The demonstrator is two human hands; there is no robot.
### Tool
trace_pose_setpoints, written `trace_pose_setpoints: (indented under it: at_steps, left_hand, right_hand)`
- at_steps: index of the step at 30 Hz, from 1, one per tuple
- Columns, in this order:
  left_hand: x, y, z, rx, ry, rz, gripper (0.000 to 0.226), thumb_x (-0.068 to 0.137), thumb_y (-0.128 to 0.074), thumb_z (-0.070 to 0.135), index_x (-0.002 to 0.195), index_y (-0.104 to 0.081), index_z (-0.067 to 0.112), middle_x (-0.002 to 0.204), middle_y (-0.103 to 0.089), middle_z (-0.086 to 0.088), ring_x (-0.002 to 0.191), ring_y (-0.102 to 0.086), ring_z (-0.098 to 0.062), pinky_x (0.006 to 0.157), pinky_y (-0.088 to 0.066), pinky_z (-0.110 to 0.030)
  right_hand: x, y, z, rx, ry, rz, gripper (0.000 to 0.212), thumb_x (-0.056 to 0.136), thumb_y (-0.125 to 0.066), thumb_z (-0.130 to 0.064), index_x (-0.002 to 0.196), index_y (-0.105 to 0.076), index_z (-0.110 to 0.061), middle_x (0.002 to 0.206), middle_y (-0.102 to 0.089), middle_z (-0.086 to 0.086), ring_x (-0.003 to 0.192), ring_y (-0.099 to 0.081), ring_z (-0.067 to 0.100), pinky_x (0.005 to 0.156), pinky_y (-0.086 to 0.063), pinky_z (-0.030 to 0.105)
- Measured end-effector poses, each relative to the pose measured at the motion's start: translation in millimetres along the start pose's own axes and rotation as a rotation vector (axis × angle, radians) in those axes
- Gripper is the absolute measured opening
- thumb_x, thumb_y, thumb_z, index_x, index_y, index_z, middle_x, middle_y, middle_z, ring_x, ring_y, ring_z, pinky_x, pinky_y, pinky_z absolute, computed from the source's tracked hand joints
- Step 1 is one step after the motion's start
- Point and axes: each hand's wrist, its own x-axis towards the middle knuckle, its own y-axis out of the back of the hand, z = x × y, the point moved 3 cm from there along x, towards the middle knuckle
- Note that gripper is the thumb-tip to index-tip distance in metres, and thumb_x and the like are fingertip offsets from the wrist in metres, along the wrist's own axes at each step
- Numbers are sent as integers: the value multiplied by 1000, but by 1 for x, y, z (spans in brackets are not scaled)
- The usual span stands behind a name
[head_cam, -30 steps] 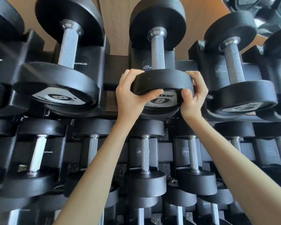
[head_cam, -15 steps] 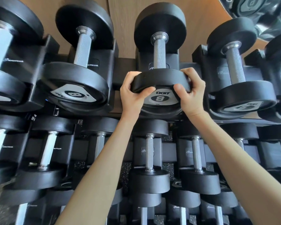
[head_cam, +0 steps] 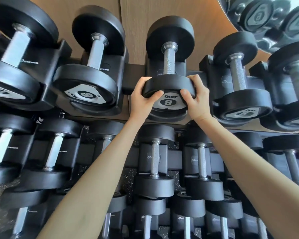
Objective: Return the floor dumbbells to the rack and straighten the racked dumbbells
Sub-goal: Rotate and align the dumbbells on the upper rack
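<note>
Black rubber fills most of our view, tier on tier of it. We hold the middle dumbbell (head_cam: 169,84), end plate marked 8, by the rim of its near head. Our left hand (head_cam: 142,99) grips the left side of the rim, fingers curled over the top edge and thumb pressed on the face. Our right hand (head_cam: 197,99) grips the right side the same way. The dumbbell lies in its cradle (head_cam: 168,117) on the top tier of the rack (head_cam: 132,77). Its knurled handle (head_cam: 168,61) runs straight away from us to the far head, which sits against the wood panel (head_cam: 138,23).

Room at the sides is uneven. To the left, a bare stretch of rack bar lies between our knuckles and the left neighbour (head_cam: 86,88), another dumbbell marked 8, tilted in its own cradle. To the right the gap is narrow: our right hand sits just beside the near head of the right neighbour (head_cam: 243,99), though we cannot tell if they touch.

Below our forearms, each cradle we can see holds one of the lower-tier dumbbells (head_cam: 154,186), handles pointing away from us. Speckled floor (head_cam: 128,178) shows through the gaps between them. A mirror (head_cam: 274,19) at the upper right reflects more dumbbell heads.
</note>
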Motion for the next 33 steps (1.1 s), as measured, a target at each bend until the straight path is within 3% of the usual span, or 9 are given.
trace_pose_setpoints:
  at_steps: [2,4,6,8,11,15,20,28,33]
  left_hand:
    - [-5,6,4,95,66,-91,46,76,-62,47,110,-52,18,101,-61,1,95,-57,-8,85,-44,-22]
    - [-12,19,10,260,104,-183,60,79,-61,52,126,-47,19,121,-58,-1,114,-53,-13,98,-43,-31]
    - [-23,36,25,535,47,-220,62,86,-63,44,137,-43,15,134,-51,-3,124,-46,-17,106,-37,-34]
    - [-42,55,50,787,-105,-195,55,91,-56,40,137,-44,13,136,-50,-4,126,-42,-19,106,-34,-33]
    - [-70,80,81,978,-285,-129,52,93,-45,42,134,-50,10,133,-53,-6,125,-45,-22,106,-34,-34]
    - [-96,121,91,1178,-322,-60,53,92,-46,38,136,-48,9,136,-50,-12,129,-41,-28,108,-31,-40]
    - [-118,167,68,1301,-210,-104,59,91,-41,40,142,-40,12,145,-40,-16,135,-33,-32,113,-23,-47]
    - [-131,230,33,1308,-88,-297,65,89,-33,46,146,-33,15,150,-33,-18,137,-30,-34,112,-22,-49]
    - [-113,268,32,1263,-182,-354,66,87,-57,35,145,-36,12,147,-36,-20,135,-34,-36,110,-30,-53]
  right_hand:
    - [-5,5,-4,-69,-33,-82,47,86,-44,-48,107,-51,-7,90,-55,-12,79,-50,1,71,-37,20]
    - [-11,9,-11,-200,-52,-135,55,89,-38,-51,122,-46,-8,110,-57,0,100,-52,13,82,-38,25]
    - [-17,12,-25,-347,-18,-115,58,92,-37,-48,133,-42,-7,123,-52,10,112,-49,24,91,-37,31]
    - [-24,10,-48,-474,92,-69,55,93,-43,-41,136,-40,-7,130,-48,14,116,-47,27,96,-37,37]
    - [-38,-2,-82,-549,225,-47,54,91,-50,-33,137,-39,-8,138,-43,15,124,-41,28,102,-33,41]
    - [-59,-29,-107,-550,265,-95,57,89,-50,-31,140,-37,-8,141,-40,17,133,-36,29,111,-28,47]
    - [-88,-63,-114,-608,227,-194,63,87,-54,-29,142,-34,-7,144,-37,17,136,-31,29,110,-27,48]
    - [-133,-118,-132,-715,77,-313,70,81,-65,-21,142,-33,-6,145,-37,18,136,-32,31,108,-30,54]
    - [-138,-148,-165,-755,62,-328,72,80,-68,-19,142,-34,-7,144,-38,18,134,-35,32,108,-31,53]
